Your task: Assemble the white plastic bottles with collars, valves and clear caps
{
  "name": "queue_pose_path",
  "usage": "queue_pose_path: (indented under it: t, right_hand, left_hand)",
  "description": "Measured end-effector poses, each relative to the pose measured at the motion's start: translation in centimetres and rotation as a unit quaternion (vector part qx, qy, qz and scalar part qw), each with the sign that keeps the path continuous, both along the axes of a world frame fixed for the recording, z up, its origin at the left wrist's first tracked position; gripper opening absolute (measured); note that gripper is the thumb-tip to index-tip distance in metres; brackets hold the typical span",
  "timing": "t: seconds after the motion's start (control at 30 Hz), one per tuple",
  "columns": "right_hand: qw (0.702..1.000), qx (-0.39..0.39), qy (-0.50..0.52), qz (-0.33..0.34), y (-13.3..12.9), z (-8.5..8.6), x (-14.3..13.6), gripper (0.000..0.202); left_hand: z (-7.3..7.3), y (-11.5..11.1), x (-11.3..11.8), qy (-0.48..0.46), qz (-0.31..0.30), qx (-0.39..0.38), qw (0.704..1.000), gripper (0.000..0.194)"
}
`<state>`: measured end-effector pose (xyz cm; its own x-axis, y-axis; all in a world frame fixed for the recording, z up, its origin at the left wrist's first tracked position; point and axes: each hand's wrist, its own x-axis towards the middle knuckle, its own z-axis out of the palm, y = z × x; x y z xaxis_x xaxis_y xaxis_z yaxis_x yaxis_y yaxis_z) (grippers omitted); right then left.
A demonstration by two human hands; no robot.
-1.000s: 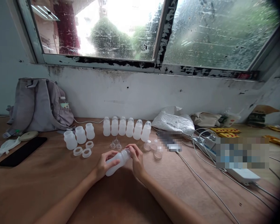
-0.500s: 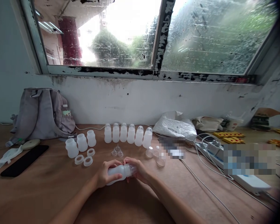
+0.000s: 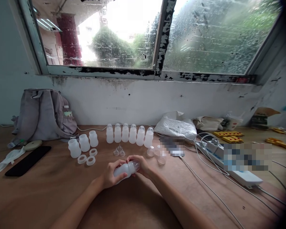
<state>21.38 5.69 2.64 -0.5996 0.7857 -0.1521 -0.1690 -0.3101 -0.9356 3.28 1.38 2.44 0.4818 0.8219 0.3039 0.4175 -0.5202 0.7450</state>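
A frosted white bottle point(image 3: 123, 170) lies tilted between my hands near the table's front. My left hand point(image 3: 112, 174) is wrapped round its body. At its clear capped end, my right hand point(image 3: 141, 166) grips the cap. Behind them stand several capped bottles point(image 3: 132, 135) in a row. Open bottles point(image 3: 74, 149) stand at the left, with white rings point(image 3: 91, 160) in front of them. Small clear nipples point(image 3: 119, 151) lie just beyond my hands. Clear caps point(image 3: 161, 159) sit to the right of my right hand.
A grey backpack point(image 3: 44, 116) and a black flat object point(image 3: 28, 161) are at the left. Behind the caps lies a silvery bag point(image 3: 176, 127). A white power strip point(image 3: 245, 178) with trailing cables occupies the right, near yellow objects point(image 3: 232, 139).
The view has shifted slightly. Both hands have moved a little to the right with the bottle, which is now tilted somewhat more. The grip on it remains.
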Motion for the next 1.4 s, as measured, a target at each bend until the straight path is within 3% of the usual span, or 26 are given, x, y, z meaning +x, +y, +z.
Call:
queue_pose_path:
  t: [0.2, 0.33, 0.5, 0.6, 0.67, 0.8, 0.9, 1.2, 1.4]
  right_hand:
    - [0.994, 0.038, 0.081, -0.062, 0.7, 0.2, 0.6, 0.050]
    - [0.988, 0.041, 0.105, -0.107, 1.1, -0.6, 0.3, 0.049]
    - [0.992, 0.046, 0.062, -0.103, 1.1, -2.0, -0.4, 0.046]
    - [0.992, 0.069, 0.051, -0.098, 0.9, -2.5, -0.6, 0.046]
    - [0.991, 0.080, 0.047, -0.098, 0.7, -2.6, -0.6, 0.047]
    - [0.990, 0.096, 0.035, -0.101, 0.6, -2.7, -0.8, 0.050]
    - [0.989, 0.098, 0.025, -0.107, 0.5, -2.6, -1.0, 0.052]
    - [0.987, 0.120, -0.002, -0.107, 0.4, -2.7, -1.1, 0.052]
    - [0.985, 0.136, -0.021, -0.105, 0.2, -2.4, -1.2, 0.051]
  left_hand:
    - [-2.2, 0.9, 0.6, -0.070, 0.039, 0.018, 0.997, 0.060]
    - [-3.1, 1.9, 0.5, -0.127, 0.114, 0.008, 0.985, 0.050]
    - [-3.1, 3.8, -1.5, -0.084, 0.217, 0.046, 0.971, 0.047]
    - [-2.0, 4.5, -3.3, -0.049, 0.265, 0.086, 0.959, 0.066]
    - [-0.5, 4.7, -4.2, -0.040, 0.292, 0.126, 0.947, 0.075]
    - [3.5, 4.6, -5.0, 0.028, 0.249, 0.227, 0.941, 0.052]
    - [5.6, 5.1, -5.4, 0.102, 0.231, 0.212, 0.944, 0.034]
    - [7.4, 9.4, -7.6, 0.219, 0.292, 0.214, 0.906, 0.029]
    - [8.4, 12.8, -8.3, 0.265, 0.267, 0.187, 0.907, 0.033]
